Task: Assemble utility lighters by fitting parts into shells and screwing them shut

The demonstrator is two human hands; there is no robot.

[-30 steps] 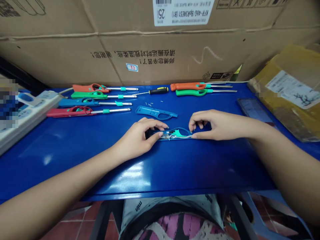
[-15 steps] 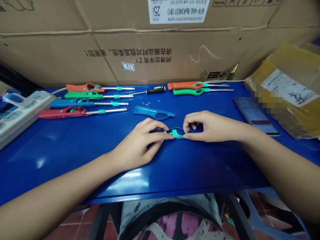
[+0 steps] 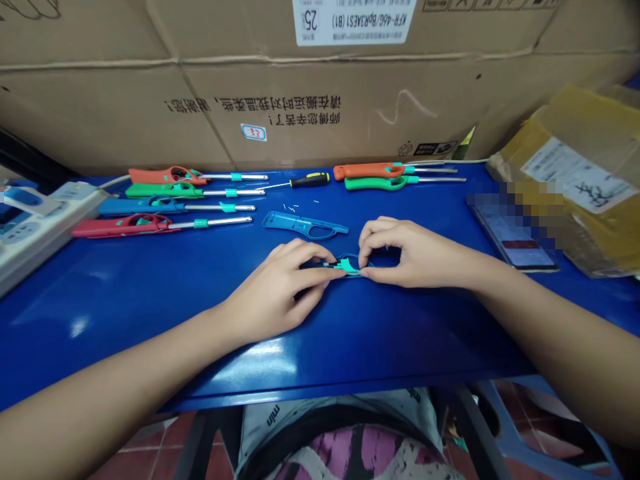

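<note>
Between my hands is a blue lighter shell half [image 3: 356, 257] with a green trigger [image 3: 347, 267] and small inner parts in it. My left hand [image 3: 287, 287] is closed, thumb and fingers pinching the shell's left end, which they partly cover. My right hand [image 3: 395, 253] pinches at the right side, fingertips by the trigger and the shell's loop. Exactly which small part it grips is hidden. Just behind lies the other blue shell half [image 3: 303, 225], open side up. Several tiny pale screws or pins [image 3: 291, 208] are scattered beyond it.
A screwdriver [image 3: 310, 179] lies at the back. Several long-necked lighters, including a red one [image 3: 120, 226], lie to the left; an orange one [image 3: 370, 171] and a green one [image 3: 377, 183] lie behind. A power strip [image 3: 47, 220], phone [image 3: 510, 233] and cardboard box [image 3: 575, 193] flank the table.
My right hand has shifted slightly left, its fingertips now closer to the green trigger. My left hand stays pinched on the shell half. The whole view has drifted slightly.
</note>
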